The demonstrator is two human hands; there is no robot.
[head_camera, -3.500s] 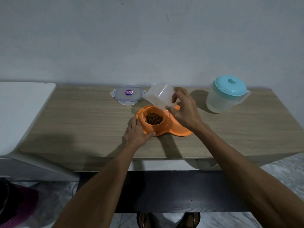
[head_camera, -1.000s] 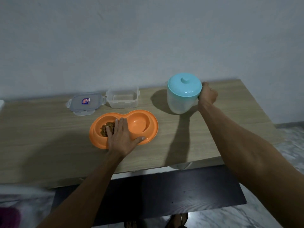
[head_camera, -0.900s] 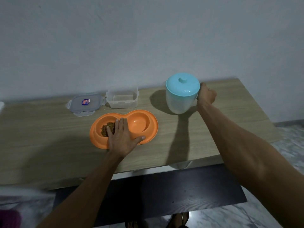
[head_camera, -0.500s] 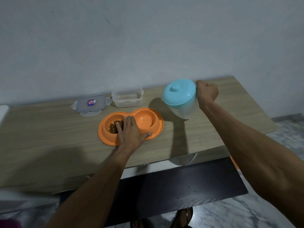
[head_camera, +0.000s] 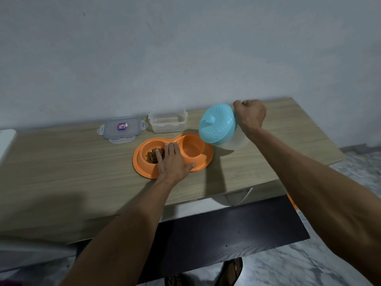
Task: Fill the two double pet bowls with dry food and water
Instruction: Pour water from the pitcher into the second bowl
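An orange double pet bowl (head_camera: 142,164) lies on the wooden table (head_camera: 61,162). Its left cup holds brown dry food (head_camera: 151,156); its right cup (head_camera: 192,148) looks empty. My left hand (head_camera: 172,162) rests flat on the bowl's middle and front rim, fingers spread. My right hand (head_camera: 249,115) is closed on the handle of a translucent water jug with a turquoise lid (head_camera: 217,123). The jug is tipped steeply to the left, its lid edge over the right cup. I cannot see water flowing.
An empty clear food container (head_camera: 167,122) and its lid with a blue label (head_camera: 122,129) lie behind the bowl by the wall. A white surface (head_camera: 5,141) adjoins the table's left end. A dark lower shelf (head_camera: 226,234) sits under the table front.
My right hand has lifted the jug, carried it left toward the bowl and tipped it over the right cup. My left hand stays pressed on the bowl.
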